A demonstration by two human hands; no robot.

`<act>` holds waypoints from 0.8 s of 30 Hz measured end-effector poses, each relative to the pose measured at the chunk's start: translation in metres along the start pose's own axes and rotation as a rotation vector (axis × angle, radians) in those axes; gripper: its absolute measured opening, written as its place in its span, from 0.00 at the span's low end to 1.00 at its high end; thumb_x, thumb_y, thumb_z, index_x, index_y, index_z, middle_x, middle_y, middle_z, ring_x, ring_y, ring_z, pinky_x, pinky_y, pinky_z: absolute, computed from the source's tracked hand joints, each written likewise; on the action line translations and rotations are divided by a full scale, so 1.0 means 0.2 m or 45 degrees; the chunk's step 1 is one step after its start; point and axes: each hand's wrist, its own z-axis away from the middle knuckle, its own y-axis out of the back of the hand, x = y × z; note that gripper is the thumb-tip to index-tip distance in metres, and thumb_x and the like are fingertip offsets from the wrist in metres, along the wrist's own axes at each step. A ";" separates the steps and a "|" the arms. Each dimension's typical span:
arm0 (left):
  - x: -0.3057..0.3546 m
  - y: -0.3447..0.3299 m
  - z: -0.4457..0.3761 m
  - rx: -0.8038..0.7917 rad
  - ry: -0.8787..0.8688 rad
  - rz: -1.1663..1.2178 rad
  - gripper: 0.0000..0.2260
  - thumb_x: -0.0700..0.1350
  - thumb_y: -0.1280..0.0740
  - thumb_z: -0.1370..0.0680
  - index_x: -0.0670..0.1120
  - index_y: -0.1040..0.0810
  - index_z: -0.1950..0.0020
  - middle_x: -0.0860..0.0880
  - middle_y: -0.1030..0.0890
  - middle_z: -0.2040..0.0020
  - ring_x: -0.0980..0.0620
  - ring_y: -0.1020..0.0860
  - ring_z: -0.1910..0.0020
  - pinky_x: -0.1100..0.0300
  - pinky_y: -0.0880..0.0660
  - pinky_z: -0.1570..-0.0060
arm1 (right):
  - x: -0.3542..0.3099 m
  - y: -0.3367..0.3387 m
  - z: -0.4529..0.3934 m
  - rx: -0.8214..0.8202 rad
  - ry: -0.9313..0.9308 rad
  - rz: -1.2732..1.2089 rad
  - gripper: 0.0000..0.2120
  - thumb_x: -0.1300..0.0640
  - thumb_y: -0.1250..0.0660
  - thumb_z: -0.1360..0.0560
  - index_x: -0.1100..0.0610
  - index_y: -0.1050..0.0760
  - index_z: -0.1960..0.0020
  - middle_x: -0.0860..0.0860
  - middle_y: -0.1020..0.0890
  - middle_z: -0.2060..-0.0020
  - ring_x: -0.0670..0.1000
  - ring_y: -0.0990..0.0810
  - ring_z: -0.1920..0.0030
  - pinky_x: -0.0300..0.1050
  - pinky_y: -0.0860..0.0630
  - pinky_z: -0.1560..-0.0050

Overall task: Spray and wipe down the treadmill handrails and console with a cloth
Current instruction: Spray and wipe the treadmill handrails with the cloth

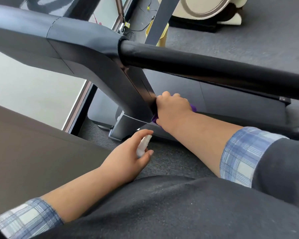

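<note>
A black padded handrail point(205, 66) runs from the centre to the right edge, joined to the treadmill's dark upright point(121, 87), which slopes down to its base. My right hand point(173, 107) is shut on a purple cloth point(193, 107) and presses it against the lower part of the upright. Only the cloth's edges show around the fingers. My left hand point(129, 156) sits lower, near the floor, shut on a small white spray bottle point(143, 144) with its nozzle pointing up toward the upright. The console is mostly out of view at top left.
Grey carpet point(171, 157) lies under the hands. The treadmill deck point(231, 104) stretches right beneath the handrail. A brown panel point(24, 152) fills the left. A window point(24, 94) stands behind the upright. A cream machine point(209, 7) and loose cables point(145, 11) sit at the top.
</note>
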 end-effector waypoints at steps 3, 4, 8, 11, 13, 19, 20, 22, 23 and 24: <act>0.07 -0.03 -0.04 0.026 -0.026 0.023 0.22 0.52 0.32 0.22 0.67 0.37 0.34 0.64 0.24 0.52 0.65 0.25 0.52 0.71 0.32 0.51 | 0.04 0.03 0.02 -0.033 0.034 -0.003 0.20 0.50 0.30 0.25 0.52 0.29 0.36 0.53 0.31 0.52 0.62 0.23 0.45 0.53 0.29 0.56; 0.10 -0.04 -0.05 0.043 -0.044 0.039 0.22 0.51 0.32 0.22 0.67 0.37 0.34 0.65 0.24 0.52 0.67 0.25 0.52 0.74 0.34 0.52 | 0.05 0.04 0.03 -0.050 0.039 0.005 0.21 0.51 0.30 0.25 0.52 0.30 0.35 0.53 0.30 0.50 0.62 0.24 0.44 0.53 0.31 0.57; 0.22 -0.11 -0.07 0.089 -0.106 0.079 0.23 0.49 0.31 0.22 0.65 0.37 0.33 0.63 0.24 0.53 0.63 0.24 0.55 0.66 0.30 0.53 | 0.12 0.07 0.07 -0.111 0.088 0.011 0.22 0.52 0.32 0.24 0.50 0.32 0.33 0.55 0.30 0.45 0.62 0.25 0.42 0.54 0.32 0.56; 0.30 -0.18 -0.06 0.107 -0.092 0.095 0.24 0.48 0.31 0.22 0.68 0.38 0.35 0.62 0.23 0.54 0.60 0.23 0.55 0.65 0.30 0.53 | 0.21 0.07 0.09 -0.157 0.125 0.019 0.20 0.53 0.33 0.25 0.52 0.31 0.34 0.56 0.30 0.42 0.64 0.25 0.40 0.55 0.28 0.50; 0.36 -0.25 -0.06 0.116 -0.072 0.101 0.24 0.49 0.31 0.22 0.69 0.39 0.35 0.65 0.24 0.53 0.62 0.24 0.55 0.66 0.30 0.53 | 0.30 0.07 0.12 -0.174 0.127 0.014 0.21 0.53 0.30 0.26 0.51 0.31 0.35 0.56 0.30 0.42 0.63 0.25 0.41 0.54 0.29 0.53; 0.57 -0.49 -0.04 0.184 -0.008 0.181 0.26 0.49 0.31 0.22 0.77 0.40 0.39 0.60 0.23 0.55 0.58 0.23 0.57 0.63 0.28 0.54 | 0.63 0.05 0.24 -0.185 0.117 0.032 0.23 0.50 0.27 0.28 0.52 0.31 0.38 0.55 0.31 0.50 0.63 0.23 0.45 0.52 0.29 0.58; 0.61 -0.54 -0.04 0.188 -0.009 0.191 0.26 0.49 0.31 0.22 0.76 0.39 0.39 0.60 0.23 0.55 0.59 0.23 0.57 0.63 0.28 0.54 | 0.69 0.05 0.27 -0.184 0.117 0.040 0.23 0.50 0.27 0.28 0.51 0.31 0.38 0.55 0.33 0.51 0.62 0.23 0.46 0.52 0.28 0.58; 0.70 -0.64 -0.05 0.180 -0.012 0.202 0.23 0.49 0.32 0.22 0.72 0.38 0.37 0.60 0.23 0.55 0.60 0.24 0.57 0.63 0.28 0.54 | 0.81 0.05 0.34 -0.174 0.113 0.054 0.23 0.49 0.26 0.29 0.51 0.32 0.38 0.54 0.33 0.52 0.61 0.23 0.48 0.53 0.24 0.57; 0.75 -0.68 -0.05 0.175 -0.010 0.199 0.23 0.49 0.32 0.22 0.70 0.38 0.36 0.60 0.23 0.54 0.60 0.24 0.57 0.62 0.27 0.53 | 0.87 0.05 0.37 -0.170 0.110 0.066 0.24 0.49 0.26 0.29 0.51 0.32 0.38 0.54 0.32 0.52 0.61 0.23 0.48 0.53 0.23 0.57; 0.79 -0.73 -0.05 0.171 -0.012 0.189 0.23 0.50 0.32 0.22 0.69 0.39 0.35 0.61 0.24 0.53 0.60 0.24 0.56 0.60 0.26 0.51 | 0.93 0.05 0.41 -0.165 0.108 0.086 0.25 0.49 0.25 0.29 0.51 0.32 0.38 0.54 0.32 0.52 0.60 0.23 0.49 0.53 0.22 0.57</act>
